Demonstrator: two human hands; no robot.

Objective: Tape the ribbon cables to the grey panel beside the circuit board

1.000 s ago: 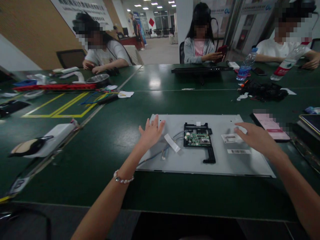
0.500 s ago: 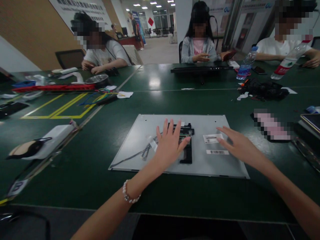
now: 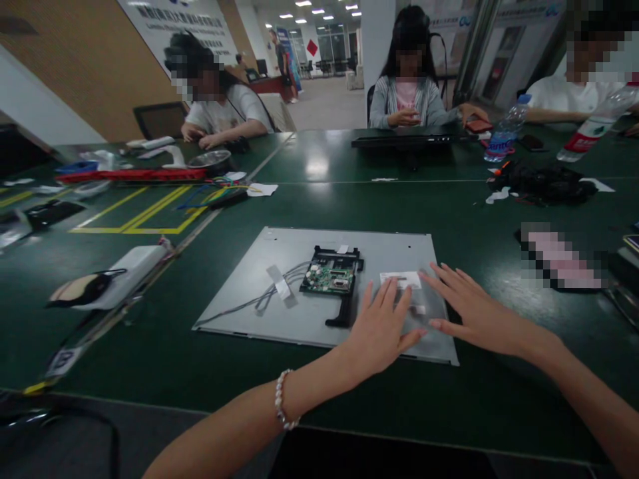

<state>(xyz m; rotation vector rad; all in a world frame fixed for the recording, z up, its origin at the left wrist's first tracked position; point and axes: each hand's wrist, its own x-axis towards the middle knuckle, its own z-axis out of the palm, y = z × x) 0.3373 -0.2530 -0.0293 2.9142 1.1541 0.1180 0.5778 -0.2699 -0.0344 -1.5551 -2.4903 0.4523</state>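
A flat light-grey metal panel (image 3: 249, 273) lies on the green table in front of me. On its middle sits a green circuit board (image 3: 329, 277) in a black plastic bracket (image 3: 344, 309). Grey cables (image 3: 239, 307) run from the board to the panel's left, held by a piece of clear tape (image 3: 280, 285). My left hand (image 3: 379, 326) is spread over the right part of the panel, beside the bracket. My right hand (image 3: 474, 309), fingers also apart, is at the panel's right edge near a white label (image 3: 399, 279). Neither hand holds anything; whether they touch the panel I cannot tell.
A phone (image 3: 562, 256) lies to the right. Behind it are a black bundle (image 3: 544, 179) and plastic bottles (image 3: 506, 130). A white box with a computer mouse (image 3: 82, 289) and a cable lies left. Several people sit across the table, one behind a black monitor (image 3: 404, 142).
My left hand has moved right, off the circuit board, which now shows. The panel appears shifted left relative to my hands. The view has turned slightly left.
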